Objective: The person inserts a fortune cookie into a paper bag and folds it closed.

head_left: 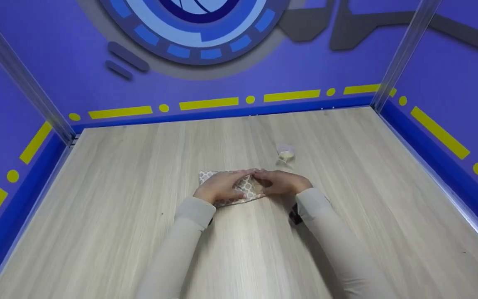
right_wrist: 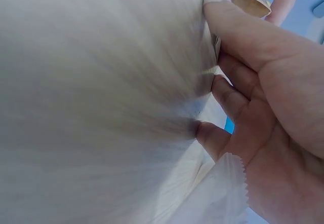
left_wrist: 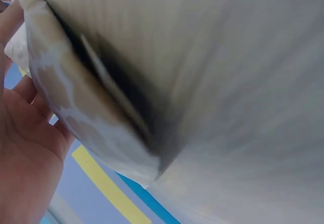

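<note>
A folded piece of wrapping paper (head_left: 248,187), white with a beige lattice pattern, lies on the table between both hands. My left hand (head_left: 222,185) grips its left part from above, fingers toward the far edge and thumb toward the near edge. In the left wrist view the wrapping paper (left_wrist: 76,92) shows a folded edge with a dark gap beneath. My right hand (head_left: 282,182) pinches the right end with thumb and fingers; its fingertips touch the table in the right wrist view. Whether anything lies inside the paper is hidden.
Just beyond the right hand, a small pale item with clear plastic (head_left: 286,155), perhaps tape, lies on the wooden table (head_left: 139,174). Clear film with a zigzag edge (right_wrist: 228,183) appears in the right wrist view. Blue panels (head_left: 230,79) enclose the back and sides.
</note>
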The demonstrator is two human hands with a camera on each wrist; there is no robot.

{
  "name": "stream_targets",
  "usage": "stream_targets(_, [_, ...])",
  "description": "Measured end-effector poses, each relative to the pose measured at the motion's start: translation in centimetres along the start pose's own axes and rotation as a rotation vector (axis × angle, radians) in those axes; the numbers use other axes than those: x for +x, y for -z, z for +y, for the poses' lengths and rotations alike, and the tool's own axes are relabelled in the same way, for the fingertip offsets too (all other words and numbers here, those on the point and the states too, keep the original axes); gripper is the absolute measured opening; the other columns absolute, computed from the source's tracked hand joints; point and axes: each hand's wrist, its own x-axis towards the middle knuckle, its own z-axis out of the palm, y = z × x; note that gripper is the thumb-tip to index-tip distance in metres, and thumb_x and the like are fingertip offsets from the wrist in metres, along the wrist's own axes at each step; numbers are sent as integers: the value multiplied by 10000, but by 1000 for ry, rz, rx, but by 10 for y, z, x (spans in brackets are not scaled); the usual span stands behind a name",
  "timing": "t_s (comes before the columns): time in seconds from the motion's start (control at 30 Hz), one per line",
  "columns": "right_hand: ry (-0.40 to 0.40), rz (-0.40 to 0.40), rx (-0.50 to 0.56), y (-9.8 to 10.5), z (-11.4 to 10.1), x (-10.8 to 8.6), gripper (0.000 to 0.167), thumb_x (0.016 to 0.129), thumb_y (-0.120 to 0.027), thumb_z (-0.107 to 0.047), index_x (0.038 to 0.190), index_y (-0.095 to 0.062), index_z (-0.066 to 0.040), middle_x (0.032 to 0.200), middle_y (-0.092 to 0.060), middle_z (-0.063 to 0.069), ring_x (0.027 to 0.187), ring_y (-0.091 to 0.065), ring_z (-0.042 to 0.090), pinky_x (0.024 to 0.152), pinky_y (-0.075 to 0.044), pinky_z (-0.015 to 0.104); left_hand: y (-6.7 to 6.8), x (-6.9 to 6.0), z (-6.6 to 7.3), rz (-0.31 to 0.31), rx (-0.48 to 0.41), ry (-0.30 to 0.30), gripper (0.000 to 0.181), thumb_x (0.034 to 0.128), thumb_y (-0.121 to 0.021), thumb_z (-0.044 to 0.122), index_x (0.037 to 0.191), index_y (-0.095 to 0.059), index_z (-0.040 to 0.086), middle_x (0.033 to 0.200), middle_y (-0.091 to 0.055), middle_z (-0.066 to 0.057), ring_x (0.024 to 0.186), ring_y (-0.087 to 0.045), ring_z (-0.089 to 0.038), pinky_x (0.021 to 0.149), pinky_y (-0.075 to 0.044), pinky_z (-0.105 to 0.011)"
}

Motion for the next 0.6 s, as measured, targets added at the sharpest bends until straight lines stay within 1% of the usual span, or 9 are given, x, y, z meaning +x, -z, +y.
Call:
stream_targets(0.13, [16,-2,-14,1,0,0,624,966,-571,-196,1512,-278,-121,1572,-249,119,1452,-233,302,1163,-237,450,1,-1,1,15,10,-44,741,892,-679,314,1511,-274,340,1505,-412,36,1345,-445,-201,1107,-358,-368])
stream_targets(0.2, [27,0,-25,1,0,-1,615,970,-562,-191,1511,-282,-112,1566,-265,128,1447,-246,312,1160,-242,458,2,-1,1,24,20,-78,727,901,-669,296,1511,-276,337,1504,-414,37,1340,-451,-198,1101,-365,-368])
stream_targets(0.37, [41,10,-53,1,0,-1,610,975,-557,-205,1509,-286,-92,1557,-282,147,1422,-297,332,1147,-265,469,2,-2,2,26,41,-130,689,926,-638,263,1508,-278,344,1519,-388,16,1366,-418,-209,1104,-361,-386])
stream_targets(0.5, [36,8,-63,1,1,0,629,976,-559,-237,1516,-267,-101,1575,-242,126,1435,-270,325,1156,-248,464,1,-1,2,21,57,-134,637,925,-638,262,1490,-346,309,1500,-416,-64,1345,-444,-266,1083,-384,-427])
stream_targets(0.6, [43,3,-56,1,1,1,620,977,-554,-232,1515,-271,-107,1585,-224,102,1449,-238,316,1162,-235,461,1,-1,2,28,60,-137,583,919,-647,259,1458,-423,242,1471,-454,-101,1321,-472,-287,1073,-393,-432])
